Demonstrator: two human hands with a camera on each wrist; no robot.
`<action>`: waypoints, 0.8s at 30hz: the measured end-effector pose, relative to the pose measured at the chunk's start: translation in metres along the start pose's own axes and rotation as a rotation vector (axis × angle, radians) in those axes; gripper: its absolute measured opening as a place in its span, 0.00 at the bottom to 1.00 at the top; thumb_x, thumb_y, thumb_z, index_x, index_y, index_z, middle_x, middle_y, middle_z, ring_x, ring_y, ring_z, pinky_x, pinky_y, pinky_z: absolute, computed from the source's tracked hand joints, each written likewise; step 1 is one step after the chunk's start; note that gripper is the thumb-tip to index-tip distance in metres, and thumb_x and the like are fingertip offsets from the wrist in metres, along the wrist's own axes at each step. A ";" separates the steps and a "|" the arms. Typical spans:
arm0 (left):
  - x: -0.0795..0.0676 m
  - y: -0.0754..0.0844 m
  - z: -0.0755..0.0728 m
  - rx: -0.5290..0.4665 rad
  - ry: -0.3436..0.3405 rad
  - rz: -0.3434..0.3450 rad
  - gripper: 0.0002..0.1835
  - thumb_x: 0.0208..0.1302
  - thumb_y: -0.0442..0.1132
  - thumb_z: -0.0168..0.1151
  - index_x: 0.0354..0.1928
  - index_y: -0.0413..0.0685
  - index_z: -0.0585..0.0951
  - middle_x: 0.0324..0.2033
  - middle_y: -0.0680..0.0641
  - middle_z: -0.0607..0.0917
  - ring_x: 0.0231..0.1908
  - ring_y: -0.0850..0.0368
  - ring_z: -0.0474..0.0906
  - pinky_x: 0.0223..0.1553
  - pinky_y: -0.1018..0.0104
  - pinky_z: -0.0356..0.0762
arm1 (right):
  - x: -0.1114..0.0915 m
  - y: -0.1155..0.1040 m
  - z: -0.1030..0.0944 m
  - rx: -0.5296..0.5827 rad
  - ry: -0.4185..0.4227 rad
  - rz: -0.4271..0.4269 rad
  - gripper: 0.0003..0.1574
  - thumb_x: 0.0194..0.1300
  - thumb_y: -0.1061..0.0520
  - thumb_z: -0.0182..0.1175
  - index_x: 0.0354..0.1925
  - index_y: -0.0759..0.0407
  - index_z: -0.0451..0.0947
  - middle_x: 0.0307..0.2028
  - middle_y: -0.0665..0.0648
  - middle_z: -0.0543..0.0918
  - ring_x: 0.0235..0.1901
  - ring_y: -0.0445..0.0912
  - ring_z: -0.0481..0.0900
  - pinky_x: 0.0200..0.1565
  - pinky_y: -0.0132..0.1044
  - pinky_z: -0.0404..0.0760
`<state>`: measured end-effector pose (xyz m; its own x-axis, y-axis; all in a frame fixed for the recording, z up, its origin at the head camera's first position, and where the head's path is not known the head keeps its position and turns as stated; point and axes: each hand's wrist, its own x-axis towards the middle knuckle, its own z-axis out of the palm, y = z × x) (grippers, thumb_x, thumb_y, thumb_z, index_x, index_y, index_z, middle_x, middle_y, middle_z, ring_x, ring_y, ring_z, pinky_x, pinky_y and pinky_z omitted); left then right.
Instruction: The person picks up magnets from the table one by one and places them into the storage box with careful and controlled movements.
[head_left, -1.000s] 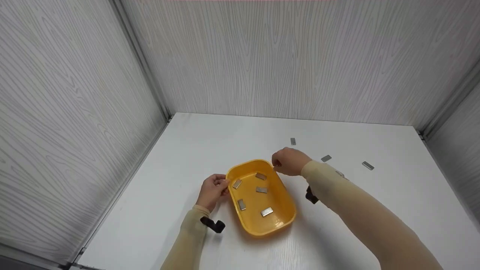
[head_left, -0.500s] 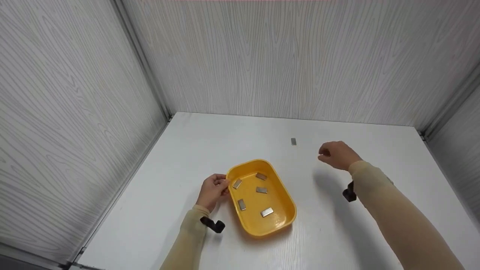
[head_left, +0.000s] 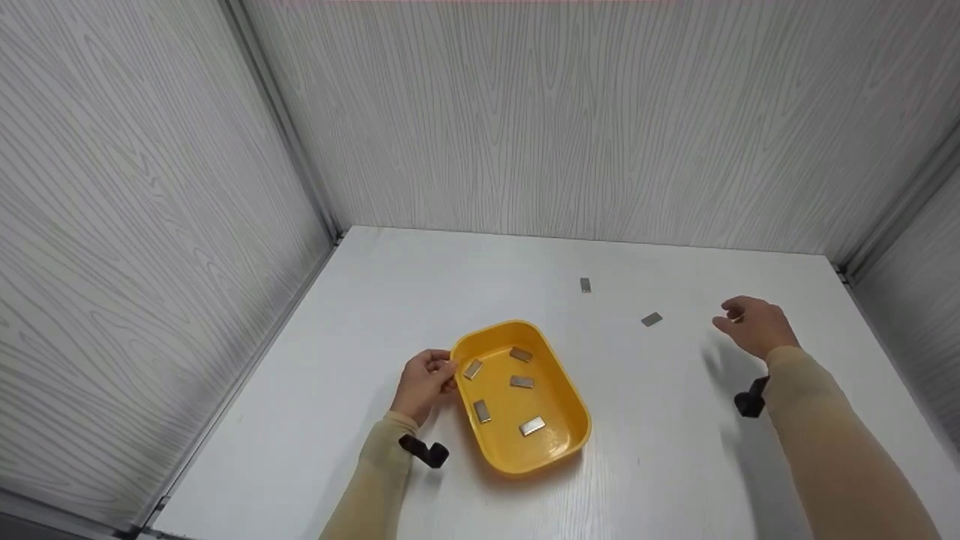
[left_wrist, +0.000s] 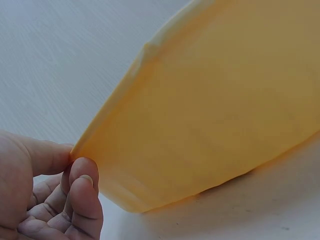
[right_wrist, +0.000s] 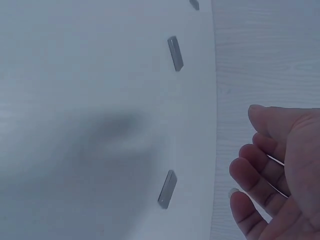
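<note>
My left hand pinches the left rim of a yellow plastic tray between thumb and fingers. The left wrist view shows the same grip on the edge of the tray wall. Several small silver metal blocks lie apart on the tray floor, one of them a block near the front. Over the table's right side, my right hand hovers with loosely bent fingers and holds nothing. In the right wrist view, a metal block lies on the table, apart from the fingers.
Two more metal blocks lie on the white table: a farther block behind the tray and a nearer block left of my right hand. Pale wood-grain panels stand behind, like the back wall, and on both sides.
My right hand has moved away from the tray's far right corner, rightward across the table, past the nearer block. My left hand and the tray have stayed in place.
</note>
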<state>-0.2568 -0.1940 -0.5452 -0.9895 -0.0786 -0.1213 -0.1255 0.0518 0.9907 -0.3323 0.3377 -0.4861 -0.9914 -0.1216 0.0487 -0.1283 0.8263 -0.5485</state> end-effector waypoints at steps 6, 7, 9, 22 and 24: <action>0.000 0.000 0.001 0.002 -0.002 -0.006 0.13 0.67 0.35 0.60 0.51 0.37 0.75 0.37 0.39 0.80 0.32 0.52 0.79 0.34 0.62 0.81 | -0.011 0.027 0.000 0.029 0.046 0.069 0.37 0.69 0.44 0.56 0.61 0.72 0.67 0.53 0.74 0.73 0.51 0.65 0.71 0.50 0.60 0.71; 0.000 0.000 0.001 0.005 0.000 -0.010 0.13 0.67 0.36 0.60 0.51 0.38 0.75 0.36 0.39 0.80 0.32 0.52 0.79 0.34 0.62 0.81 | -0.011 0.031 0.001 0.029 0.054 0.076 0.37 0.69 0.44 0.56 0.61 0.72 0.66 0.53 0.74 0.73 0.52 0.66 0.71 0.50 0.61 0.71; 0.000 0.000 0.001 0.004 0.005 -0.017 0.13 0.67 0.36 0.60 0.51 0.38 0.75 0.36 0.40 0.80 0.32 0.52 0.79 0.34 0.62 0.81 | -0.013 0.039 0.001 0.023 0.074 0.078 0.38 0.69 0.43 0.56 0.61 0.73 0.66 0.53 0.75 0.72 0.52 0.67 0.70 0.51 0.62 0.70; -0.001 0.001 -0.002 -0.008 0.001 -0.005 0.14 0.67 0.36 0.60 0.51 0.37 0.75 0.37 0.38 0.80 0.31 0.53 0.79 0.34 0.62 0.82 | -0.018 0.064 0.009 -0.007 0.159 0.106 0.38 0.70 0.44 0.54 0.61 0.75 0.66 0.54 0.76 0.71 0.52 0.68 0.70 0.50 0.63 0.70; -0.002 0.001 -0.003 -0.011 0.002 -0.001 0.14 0.67 0.35 0.60 0.51 0.37 0.75 0.37 0.38 0.80 0.31 0.52 0.79 0.34 0.62 0.82 | -0.019 0.065 0.011 -0.007 0.166 0.112 0.36 0.70 0.45 0.54 0.61 0.74 0.66 0.54 0.76 0.72 0.52 0.68 0.70 0.50 0.62 0.70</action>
<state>-0.2550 -0.1966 -0.5437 -0.9893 -0.0802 -0.1220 -0.1255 0.0411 0.9912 -0.3218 0.3879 -0.5322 -0.9902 0.0630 0.1250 -0.0167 0.8335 -0.5523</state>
